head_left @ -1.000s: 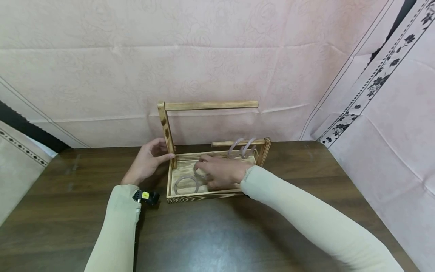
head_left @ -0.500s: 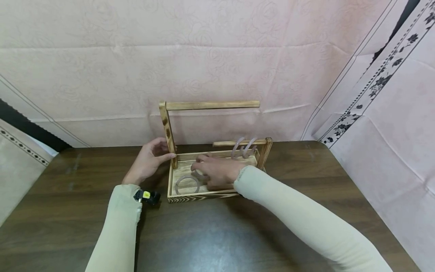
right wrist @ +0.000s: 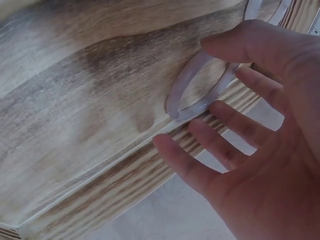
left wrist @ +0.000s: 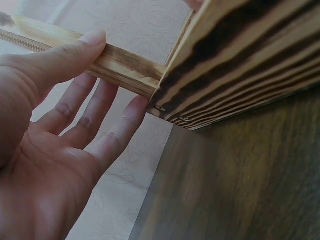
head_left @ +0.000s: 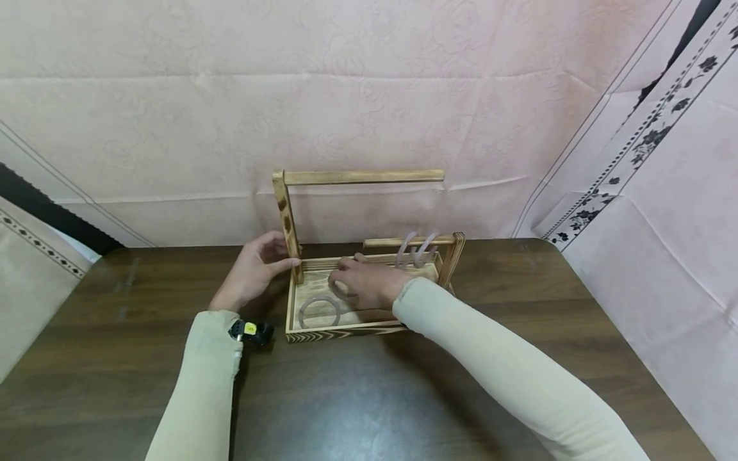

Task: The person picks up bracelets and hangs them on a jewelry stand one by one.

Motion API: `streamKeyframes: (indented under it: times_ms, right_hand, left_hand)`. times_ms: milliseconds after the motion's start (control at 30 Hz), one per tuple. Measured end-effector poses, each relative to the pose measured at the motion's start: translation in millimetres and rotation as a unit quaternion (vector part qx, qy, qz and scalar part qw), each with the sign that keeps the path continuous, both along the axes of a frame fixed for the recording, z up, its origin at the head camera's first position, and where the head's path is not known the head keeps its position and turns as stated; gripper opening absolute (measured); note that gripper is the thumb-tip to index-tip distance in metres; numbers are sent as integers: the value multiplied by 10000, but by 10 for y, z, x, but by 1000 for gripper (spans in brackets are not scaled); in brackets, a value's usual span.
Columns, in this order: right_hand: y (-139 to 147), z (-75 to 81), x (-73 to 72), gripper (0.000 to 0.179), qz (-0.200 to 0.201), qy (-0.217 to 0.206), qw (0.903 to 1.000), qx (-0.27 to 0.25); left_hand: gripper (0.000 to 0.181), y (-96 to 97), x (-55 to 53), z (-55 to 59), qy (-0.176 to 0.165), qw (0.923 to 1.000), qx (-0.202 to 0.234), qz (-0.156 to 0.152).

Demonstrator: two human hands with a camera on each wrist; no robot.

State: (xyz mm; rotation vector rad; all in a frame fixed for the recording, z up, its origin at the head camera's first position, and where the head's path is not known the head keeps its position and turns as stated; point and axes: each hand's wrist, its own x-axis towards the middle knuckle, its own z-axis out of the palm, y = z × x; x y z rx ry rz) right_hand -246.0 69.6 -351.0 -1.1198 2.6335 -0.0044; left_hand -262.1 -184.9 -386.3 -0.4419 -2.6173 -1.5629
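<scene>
A wooden jewelry stand has a shallow tray (head_left: 346, 331), a tall post (head_left: 285, 211) and a lower bar (head_left: 382, 242). My left hand (head_left: 257, 269) grips the tall post near its base, thumb (left wrist: 75, 57) on one face and fingers behind. Inside the tray, my right hand (head_left: 369, 285) pinches a pale translucent bangle (right wrist: 181, 84) between thumb and index finger, the other fingers spread near the tray wall. Another bangle (head_left: 302, 314) lies flat at the tray's front left. Two more bangles (head_left: 425, 244) hang on the lower bar, behind the right hand.
From the tall post an upper bar (head_left: 363, 177) runs rightward above the tray. The stand sits near the back edge of a dark wooden table (head_left: 323, 397). Pale patterned cloth (head_left: 369, 115) hangs behind. A small black device (head_left: 252, 330) is on the left wrist.
My right hand has shifted slightly left and back over the tray, the bangle at its fingertips. My left hand keeps its hold on the post. The head view has drifted slightly.
</scene>
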Motion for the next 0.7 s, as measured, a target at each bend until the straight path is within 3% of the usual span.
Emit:
streamKeyframes:
  times_ms: [67, 300, 700]
  right_hand:
    - [11, -7, -14, 40, 18, -68, 9999, -118]
    - [14, -18, -39, 44, 8, -67, 9995, -293]
    - [-76, -6, -39, 50, -234, -235, 9994, -99]
  left_hand:
    - [31, 3, 3, 2, -13, 10000, 17, -5]
    - [32, 0, -1, 4, -17, 10000, 64, -32]
    - [32, -3, 9, 3, -18, 10000, 57, -30]
